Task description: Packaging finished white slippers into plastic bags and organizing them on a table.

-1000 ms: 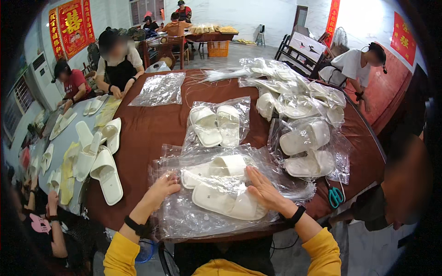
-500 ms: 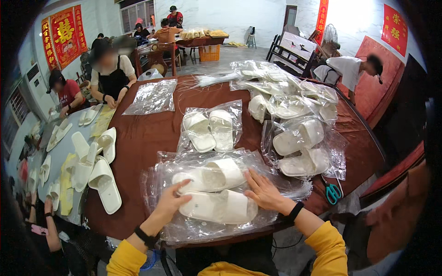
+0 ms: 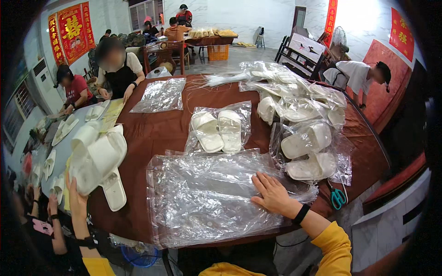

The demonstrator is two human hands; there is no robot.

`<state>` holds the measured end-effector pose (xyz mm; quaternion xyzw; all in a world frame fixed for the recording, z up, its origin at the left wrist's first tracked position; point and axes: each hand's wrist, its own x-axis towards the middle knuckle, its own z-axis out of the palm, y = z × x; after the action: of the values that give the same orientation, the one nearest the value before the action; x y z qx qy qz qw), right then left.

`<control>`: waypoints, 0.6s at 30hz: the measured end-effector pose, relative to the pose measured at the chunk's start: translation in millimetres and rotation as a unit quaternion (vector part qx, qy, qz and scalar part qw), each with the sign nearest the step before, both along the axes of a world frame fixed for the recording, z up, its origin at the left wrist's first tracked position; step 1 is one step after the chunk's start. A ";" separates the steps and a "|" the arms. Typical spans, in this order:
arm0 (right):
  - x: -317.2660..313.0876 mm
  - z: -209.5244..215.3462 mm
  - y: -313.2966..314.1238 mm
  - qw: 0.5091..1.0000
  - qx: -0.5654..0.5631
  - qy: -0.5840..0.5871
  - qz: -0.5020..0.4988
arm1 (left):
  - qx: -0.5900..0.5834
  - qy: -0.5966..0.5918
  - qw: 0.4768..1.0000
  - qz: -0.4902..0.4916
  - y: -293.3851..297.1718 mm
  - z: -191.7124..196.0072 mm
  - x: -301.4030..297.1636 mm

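Note:
At the left edge of the brown-covered table, my left hand [image 3: 76, 195] is closed on white slippers [image 3: 90, 170], tilted up; its fingers are partly hidden behind them. Another white slipper [image 3: 113, 191] lies just below and to the right. My right hand [image 3: 272, 195] lies flat, fingers stretched out, on a spread of clear plastic bags [image 3: 202, 202]. Beyond these bags, a pair of white slippers [image 3: 216, 131] sits on a clear bag. Nearer my right hand lie bagged white slippers [image 3: 309, 154].
Scissors with teal handles [image 3: 338, 198] lie at the right table edge. More bagged slippers [image 3: 294, 101] are heaped at the far right. A clear bag [image 3: 160, 94] lies at the far left. Co-workers stand at the pale side table [image 3: 64, 147]; another person [image 3: 359, 78] bends over at right.
The slipper pair between my hands is gone from the plastic bags. My left hand has moved left and now holds raised slippers. My right hand stays on the bags.

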<state>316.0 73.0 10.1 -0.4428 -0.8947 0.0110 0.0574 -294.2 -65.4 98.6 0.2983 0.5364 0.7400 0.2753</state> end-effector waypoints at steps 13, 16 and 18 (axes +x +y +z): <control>-16.8 83.0 27.7 0.960 -0.206 -0.192 -0.012 | -0.083 0.621 0.684 -0.374 46.0 -27.6 280.2; -21.1 128.6 88.9 0.972 -0.216 -0.090 -0.001 | -0.115 0.640 0.656 -0.383 55.2 -90.8 271.3; -25.2 134.1 141.2 0.987 -0.154 0.038 -0.005 | -0.107 0.651 0.648 -0.381 57.5 -96.4 268.9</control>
<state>290.8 214.2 144.2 -0.4501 -0.8774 0.1646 0.0224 -25.3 -7.8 2.2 0.8499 0.4921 0.1225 0.1432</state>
